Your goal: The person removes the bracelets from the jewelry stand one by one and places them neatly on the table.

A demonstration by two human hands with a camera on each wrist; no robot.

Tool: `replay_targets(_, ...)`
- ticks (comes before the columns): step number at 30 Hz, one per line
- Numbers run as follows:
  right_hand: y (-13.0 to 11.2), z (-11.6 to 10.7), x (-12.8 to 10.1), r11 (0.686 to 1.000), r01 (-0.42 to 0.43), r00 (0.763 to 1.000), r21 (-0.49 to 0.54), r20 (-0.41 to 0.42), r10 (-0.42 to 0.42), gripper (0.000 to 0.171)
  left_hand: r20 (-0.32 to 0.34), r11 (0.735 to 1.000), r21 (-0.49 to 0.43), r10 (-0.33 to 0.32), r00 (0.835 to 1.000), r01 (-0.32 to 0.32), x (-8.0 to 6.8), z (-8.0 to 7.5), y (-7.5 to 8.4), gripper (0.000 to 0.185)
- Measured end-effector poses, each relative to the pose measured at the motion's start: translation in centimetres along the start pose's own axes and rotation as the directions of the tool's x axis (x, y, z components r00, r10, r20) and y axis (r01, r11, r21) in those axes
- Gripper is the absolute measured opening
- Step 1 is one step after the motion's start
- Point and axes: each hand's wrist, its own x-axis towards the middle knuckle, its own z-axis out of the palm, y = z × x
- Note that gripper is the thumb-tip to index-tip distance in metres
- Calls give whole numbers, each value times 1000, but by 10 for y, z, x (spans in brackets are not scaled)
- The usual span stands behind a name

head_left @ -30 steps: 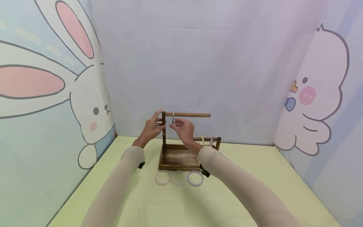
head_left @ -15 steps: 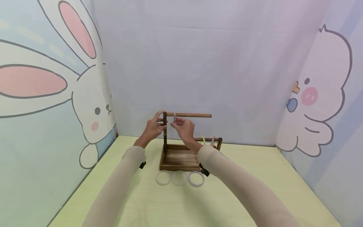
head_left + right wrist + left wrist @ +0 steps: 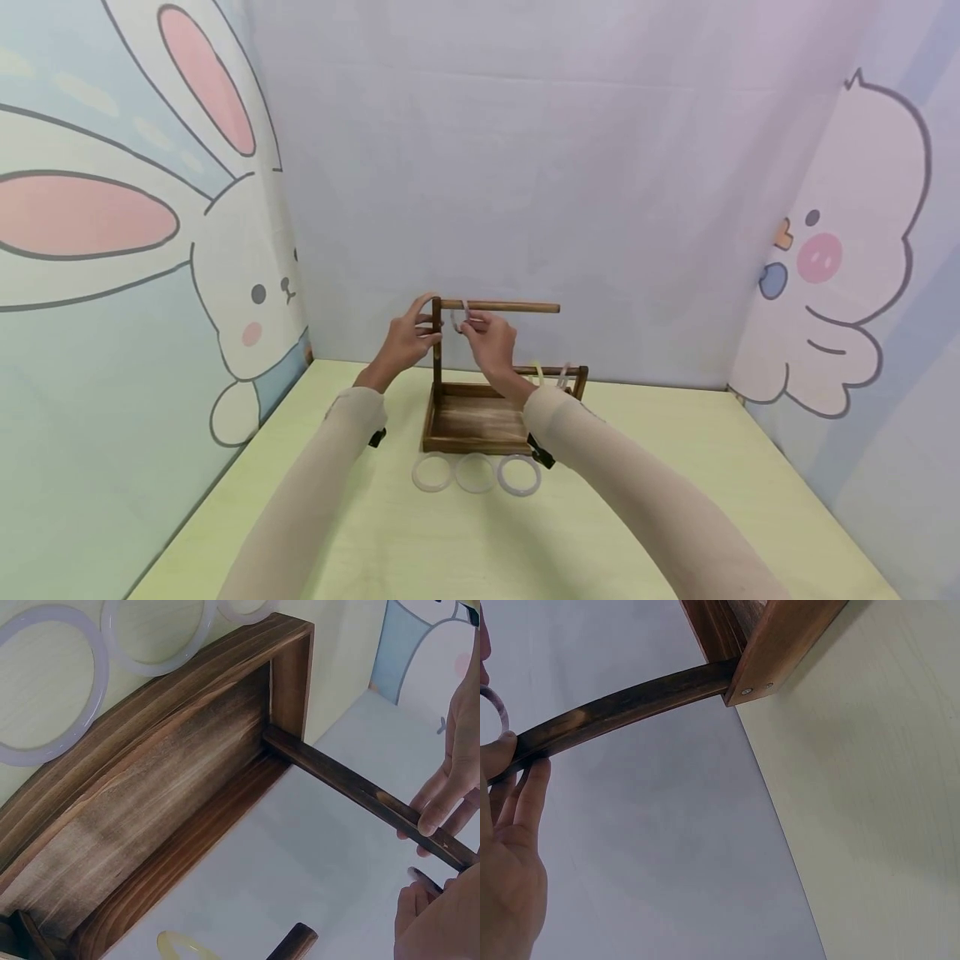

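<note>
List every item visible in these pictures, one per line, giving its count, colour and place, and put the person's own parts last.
Dark brown wooden stand with tray base: one, brown, on the table's far middle.
Upper wooden rod: one, brown, atop the stand's tall post.
Pale translucent bangle: one, whitish, on the upper rod.
Bangles on the lower rail: two, yellowish and pale, hanging behind the tray.
Flat bangles: three, whitish, in a row before the stand.
Light green table: one.
Left hand: grips the tall post.
Right hand: pinches the rod's bangle.

A pale translucent bangle hangs tilted on the upper bar of a dark wooden stand, near its upright post. The stand sits by the table's far edge.
</note>
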Motion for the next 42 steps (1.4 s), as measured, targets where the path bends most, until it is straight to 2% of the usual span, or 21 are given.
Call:
replay_targets(14,6,-5,1,1000,-3,1000,-7,-12,3,26,-10,999,16,36,999,-35,-1,-1,-1,79)
replay_targets(21,7,-11,1,1000,8,1000,-19,-15,-8,26,-7,1000,13,9,1000,-9,-1,0,2,79)
replay_targets(32,12,-26,-1,1000,11,999,-8,-31,-11,26,-8,1000,5,25,1000,-25,-2,0,0,78)
replay_targets(42,17,-43,-3,999,-4,1000,-40,-21,3,30,-1,1000,0,28,1000,-28,-3,-2,3,81)
